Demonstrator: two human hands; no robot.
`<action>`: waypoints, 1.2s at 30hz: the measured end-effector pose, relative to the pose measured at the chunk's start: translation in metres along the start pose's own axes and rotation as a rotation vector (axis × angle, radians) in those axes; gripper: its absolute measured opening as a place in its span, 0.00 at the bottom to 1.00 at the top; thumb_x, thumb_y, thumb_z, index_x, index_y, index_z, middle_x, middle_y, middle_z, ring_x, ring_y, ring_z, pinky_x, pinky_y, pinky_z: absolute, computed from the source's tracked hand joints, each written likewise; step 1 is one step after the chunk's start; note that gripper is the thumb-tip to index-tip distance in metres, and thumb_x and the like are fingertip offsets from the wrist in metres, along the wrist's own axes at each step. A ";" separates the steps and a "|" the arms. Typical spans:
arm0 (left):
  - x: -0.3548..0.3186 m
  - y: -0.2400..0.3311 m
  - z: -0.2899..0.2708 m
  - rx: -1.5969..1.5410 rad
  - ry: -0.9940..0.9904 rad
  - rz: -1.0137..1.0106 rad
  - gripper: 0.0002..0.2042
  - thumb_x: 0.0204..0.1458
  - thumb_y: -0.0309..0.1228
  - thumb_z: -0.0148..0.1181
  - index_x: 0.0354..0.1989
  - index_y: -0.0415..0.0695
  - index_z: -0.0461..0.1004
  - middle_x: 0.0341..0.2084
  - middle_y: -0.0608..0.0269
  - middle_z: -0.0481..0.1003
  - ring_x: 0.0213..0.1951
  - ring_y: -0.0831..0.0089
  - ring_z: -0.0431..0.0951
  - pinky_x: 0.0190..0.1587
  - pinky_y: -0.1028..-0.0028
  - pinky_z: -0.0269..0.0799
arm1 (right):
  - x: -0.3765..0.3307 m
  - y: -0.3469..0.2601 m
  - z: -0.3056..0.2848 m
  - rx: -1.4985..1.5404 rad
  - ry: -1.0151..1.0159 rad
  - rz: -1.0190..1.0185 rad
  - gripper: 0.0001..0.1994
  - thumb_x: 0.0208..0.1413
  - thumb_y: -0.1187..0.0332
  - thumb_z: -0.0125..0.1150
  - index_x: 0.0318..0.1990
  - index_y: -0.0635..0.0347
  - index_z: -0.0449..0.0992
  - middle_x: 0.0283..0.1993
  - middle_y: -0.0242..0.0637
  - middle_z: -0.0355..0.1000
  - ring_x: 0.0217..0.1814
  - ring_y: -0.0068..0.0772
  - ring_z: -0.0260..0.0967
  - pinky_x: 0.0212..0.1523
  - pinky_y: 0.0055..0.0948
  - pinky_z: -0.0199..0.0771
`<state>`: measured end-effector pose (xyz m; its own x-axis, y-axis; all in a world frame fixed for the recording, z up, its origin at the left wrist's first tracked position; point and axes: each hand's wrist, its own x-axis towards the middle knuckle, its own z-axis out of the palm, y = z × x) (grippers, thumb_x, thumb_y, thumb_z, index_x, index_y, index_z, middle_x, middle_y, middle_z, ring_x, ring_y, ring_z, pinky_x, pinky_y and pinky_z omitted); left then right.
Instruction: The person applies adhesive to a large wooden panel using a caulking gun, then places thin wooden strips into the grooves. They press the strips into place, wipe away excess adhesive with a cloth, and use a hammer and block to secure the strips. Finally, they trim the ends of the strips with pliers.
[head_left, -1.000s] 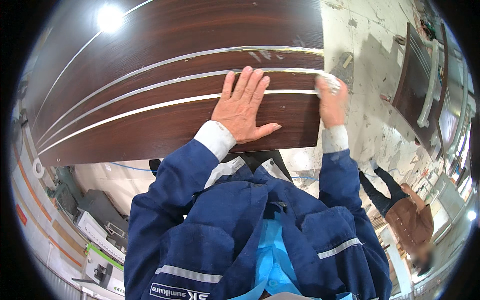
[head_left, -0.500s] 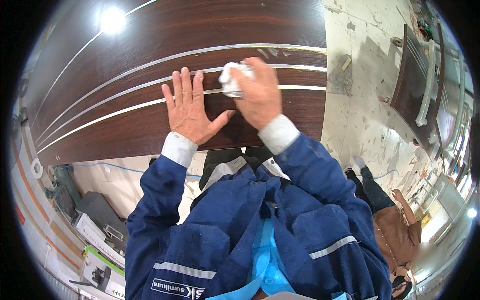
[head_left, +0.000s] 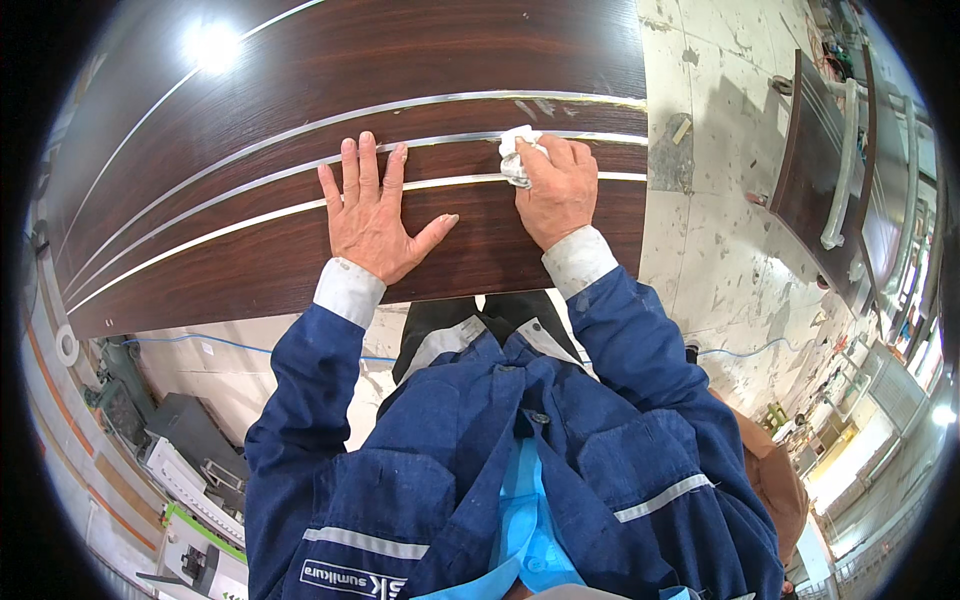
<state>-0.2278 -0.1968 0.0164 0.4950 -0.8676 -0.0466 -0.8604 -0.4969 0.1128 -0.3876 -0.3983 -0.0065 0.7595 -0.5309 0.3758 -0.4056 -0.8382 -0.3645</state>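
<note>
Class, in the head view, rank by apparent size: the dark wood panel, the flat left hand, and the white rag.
1. Dark wood panel, largest.
2. Left hand, spread flat.
3. White rag, smallest, partly hidden under the right hand.

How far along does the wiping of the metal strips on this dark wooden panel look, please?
Done: cannot be told; the strips by the hands look shiny. In hand: the right hand presses a white cloth on the middle metal strip, while the left hand lies flat on the panel. Left: smudges show on the upper strip near the panel's right end.

Stained concrete floor (head_left: 720, 250), ceiling-light glare (head_left: 212, 45)
</note>
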 end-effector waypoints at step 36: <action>0.024 0.062 -0.029 -0.194 -0.262 0.204 0.52 0.58 0.68 0.56 0.80 0.41 0.50 0.80 0.45 0.48 0.82 0.50 0.41 0.81 0.45 0.28 | -0.009 0.063 -0.078 0.175 -0.256 0.800 0.15 0.63 0.69 0.68 0.57 0.56 0.81 0.45 0.34 0.80 0.37 0.31 0.76 0.42 0.31 0.78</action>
<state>-0.2657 -0.2480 0.0510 0.2467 -0.9355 -0.2529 -0.8867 -0.3232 0.3307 -0.4600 -0.4561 0.0337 0.3780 -0.8923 -0.2468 -0.8000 -0.1806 -0.5721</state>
